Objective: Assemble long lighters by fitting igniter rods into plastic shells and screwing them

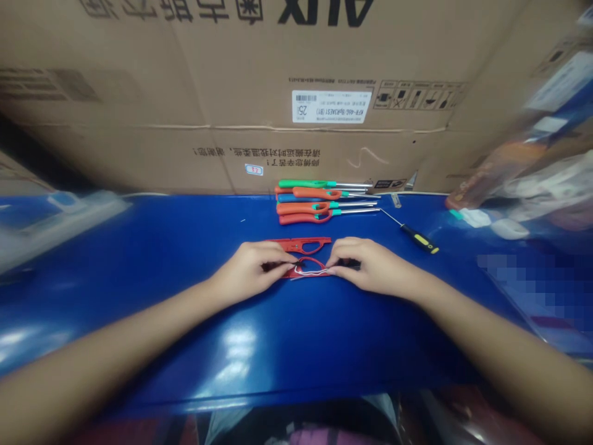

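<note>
My left hand (252, 269) and my right hand (365, 264) rest on the blue table (185, 296), both with fingers pinched around a red plastic handle shell (309, 268) lying flat between them. A thin white wire (310, 272) runs across the shell between my fingertips. A second red shell half (301, 245) lies just behind it, touching neither hand.
Several finished long-nosed lighters (319, 201) with orange, green and blue handles lie in a row at the table's back. A small black-and-yellow screwdriver (414, 236) lies to their right. A large cardboard box (296, 93) walls off the back. Blurred plastic bags (532, 185) sit at the right, a pale tray (55, 216) at the left.
</note>
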Action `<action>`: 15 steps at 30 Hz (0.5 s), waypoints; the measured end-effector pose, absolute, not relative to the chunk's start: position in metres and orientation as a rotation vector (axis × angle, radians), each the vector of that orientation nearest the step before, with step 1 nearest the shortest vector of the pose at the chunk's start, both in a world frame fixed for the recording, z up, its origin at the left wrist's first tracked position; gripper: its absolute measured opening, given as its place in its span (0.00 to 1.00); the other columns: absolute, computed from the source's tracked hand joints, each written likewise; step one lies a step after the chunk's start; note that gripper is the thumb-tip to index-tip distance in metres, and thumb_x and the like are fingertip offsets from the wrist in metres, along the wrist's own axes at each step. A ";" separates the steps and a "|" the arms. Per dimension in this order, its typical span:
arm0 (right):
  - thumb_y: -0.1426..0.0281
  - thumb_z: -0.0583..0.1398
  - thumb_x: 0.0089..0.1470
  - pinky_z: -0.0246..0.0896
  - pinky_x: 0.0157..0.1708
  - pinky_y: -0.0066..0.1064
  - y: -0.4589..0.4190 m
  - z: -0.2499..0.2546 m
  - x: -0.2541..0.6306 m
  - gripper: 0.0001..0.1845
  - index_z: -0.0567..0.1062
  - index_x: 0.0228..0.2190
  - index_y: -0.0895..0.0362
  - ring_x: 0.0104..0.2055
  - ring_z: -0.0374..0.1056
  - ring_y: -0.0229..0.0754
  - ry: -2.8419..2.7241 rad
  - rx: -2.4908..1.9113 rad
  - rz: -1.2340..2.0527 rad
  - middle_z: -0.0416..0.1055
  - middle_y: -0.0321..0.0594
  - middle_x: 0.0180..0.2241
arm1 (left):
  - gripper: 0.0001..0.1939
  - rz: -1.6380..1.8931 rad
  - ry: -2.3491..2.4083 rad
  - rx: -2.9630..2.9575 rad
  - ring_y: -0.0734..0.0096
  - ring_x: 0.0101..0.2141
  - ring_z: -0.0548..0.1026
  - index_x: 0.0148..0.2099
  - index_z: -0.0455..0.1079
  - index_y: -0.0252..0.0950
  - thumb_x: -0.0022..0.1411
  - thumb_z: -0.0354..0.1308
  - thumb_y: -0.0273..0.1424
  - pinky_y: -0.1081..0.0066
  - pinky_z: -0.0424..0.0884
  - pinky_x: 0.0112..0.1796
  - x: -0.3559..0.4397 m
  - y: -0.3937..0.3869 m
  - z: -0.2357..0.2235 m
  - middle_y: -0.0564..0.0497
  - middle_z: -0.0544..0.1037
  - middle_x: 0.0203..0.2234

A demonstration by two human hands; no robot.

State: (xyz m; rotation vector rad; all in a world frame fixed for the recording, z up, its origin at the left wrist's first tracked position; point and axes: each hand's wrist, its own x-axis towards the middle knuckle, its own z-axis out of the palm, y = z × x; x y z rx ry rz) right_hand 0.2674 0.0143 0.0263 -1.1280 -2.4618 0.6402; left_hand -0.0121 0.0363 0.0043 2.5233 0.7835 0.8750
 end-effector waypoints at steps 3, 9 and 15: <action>0.69 0.63 0.58 0.64 0.34 0.31 0.014 0.025 0.262 0.06 0.79 0.31 0.57 0.33 0.70 0.39 -2.341 -1.304 0.821 0.77 0.39 0.32 | 0.09 0.853 0.798 2.504 0.69 0.32 0.81 0.46 0.81 0.37 0.67 0.60 0.28 0.72 0.77 0.34 -0.009 0.033 0.004 0.48 0.84 0.35; 0.70 0.63 0.57 0.64 0.32 0.31 0.013 0.026 0.258 0.06 0.76 0.28 0.57 0.31 0.70 0.39 -2.277 -1.453 0.898 0.75 0.39 0.30 | 0.09 0.847 0.798 2.475 0.70 0.31 0.81 0.46 0.81 0.37 0.66 0.61 0.28 0.72 0.76 0.34 -0.007 0.032 0.002 0.48 0.84 0.35; 0.71 0.61 0.60 0.63 0.44 0.36 0.008 0.028 0.260 0.06 0.75 0.40 0.54 0.43 0.68 0.43 -2.479 -1.110 0.570 0.73 0.42 0.42 | 0.08 0.880 0.804 2.432 0.71 0.31 0.80 0.44 0.82 0.36 0.66 0.61 0.28 0.74 0.74 0.33 -0.007 0.035 0.000 0.49 0.84 0.34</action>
